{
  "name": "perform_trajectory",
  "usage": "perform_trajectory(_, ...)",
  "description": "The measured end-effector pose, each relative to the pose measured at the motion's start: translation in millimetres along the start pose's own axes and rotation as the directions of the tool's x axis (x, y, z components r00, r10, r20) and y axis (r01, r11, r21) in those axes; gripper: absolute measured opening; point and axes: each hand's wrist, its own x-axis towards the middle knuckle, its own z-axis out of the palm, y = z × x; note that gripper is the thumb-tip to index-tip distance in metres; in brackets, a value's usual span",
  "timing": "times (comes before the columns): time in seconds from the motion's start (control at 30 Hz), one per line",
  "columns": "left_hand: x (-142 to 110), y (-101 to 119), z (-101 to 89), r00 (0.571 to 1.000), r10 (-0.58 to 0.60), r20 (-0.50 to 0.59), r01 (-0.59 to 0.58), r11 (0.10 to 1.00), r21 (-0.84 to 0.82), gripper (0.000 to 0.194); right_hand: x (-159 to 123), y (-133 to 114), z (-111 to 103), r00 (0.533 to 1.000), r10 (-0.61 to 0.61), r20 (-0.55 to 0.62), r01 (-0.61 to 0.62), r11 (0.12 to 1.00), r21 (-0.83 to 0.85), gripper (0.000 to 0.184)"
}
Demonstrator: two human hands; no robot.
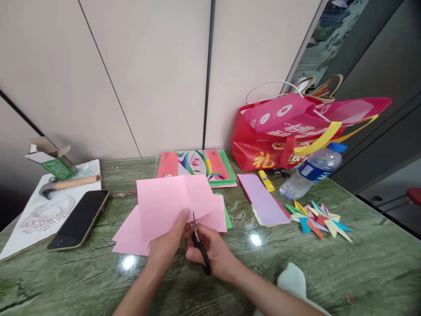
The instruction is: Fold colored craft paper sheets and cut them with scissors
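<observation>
A folded-creased sheet of pink paper (164,206) is pinched in my left hand (167,245), thumb on top near its lower edge. My right hand (212,250) grips black-handled scissors (200,248). Their blades point up and away, at the paper's lower edge close to my left thumb, by the crease. How far the blades have cut in I cannot tell. Under the held sheet lie more pink sheets (130,235) on the table, with a bit of green paper (228,217) showing at the right.
A pack of coloured paper (197,166) lies behind. To the right are purple paper strips (263,199), a glue stick (266,180), folded paper stars (317,218), a bottle (314,169) and a red bag (253,145). At left: a phone (80,219), a hammer (74,182), bead strings (48,215), a green box (57,166).
</observation>
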Motion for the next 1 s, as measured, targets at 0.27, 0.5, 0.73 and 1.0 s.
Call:
perform_trajectory(0.27,-1,3,-2.2,0.998,-0.009,0.058,0.006,0.998,0.058,0.049,-1,1,0,1.0,-0.01,0.006,0.01,1.0,0.019,0.044)
perform_trajectory(0.5,-9,18,-2.0,0.997,-0.029,0.073,0.024,0.998,0.057,0.042,-3,-5,4,1.0,0.012,0.004,-0.012,1.0,0.02,0.044)
perform_trajectory(0.73,-11,23,-3.0,0.999,-0.033,0.035,0.029,0.995,0.099,0.044,-3,-4,4,1.0,0.003,0.009,-0.003,1.0,0.011,0.044)
perform_trajectory(1.0,-15,29,-3.3,0.998,-0.023,0.056,0.017,0.995,0.103,0.039,-3,-4,4,1.0,-0.009,0.012,0.009,1.0,0.004,0.043)
